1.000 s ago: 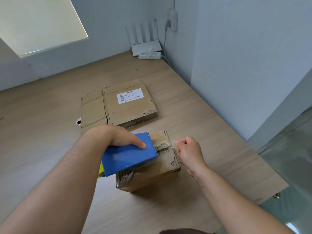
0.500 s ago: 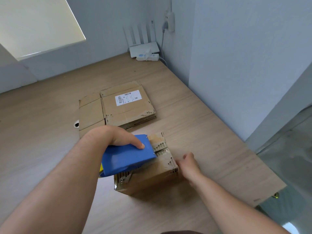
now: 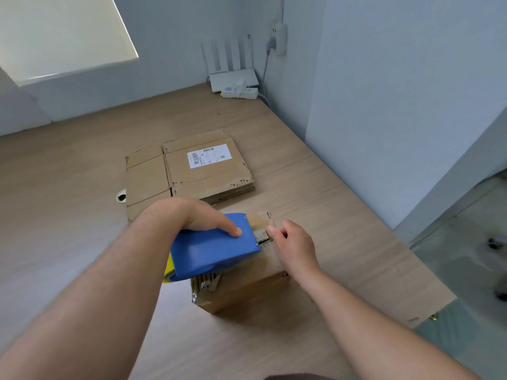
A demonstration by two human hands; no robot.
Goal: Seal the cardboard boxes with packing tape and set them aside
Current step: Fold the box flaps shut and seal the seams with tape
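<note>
Box on the table under the dispenser, top flaps gapped: risk of a skewed strip

The cardboard box (image 3: pixel 241 286) sits on the table (image 3: pixel 68 201), the blue tape dispenser (image 3: pixel 214 248) over its top, your left hand (image 3: pixel 192 215) wrapped round it. Your right hand (image 3: pixel 295 242), at the box's far edge, bunches its fingers at the dispenser's mouth; a grip on tape cannot be confirmed. Nothing pins the box, so a pull may drag it or wrinkle the strip off the seam
</note>
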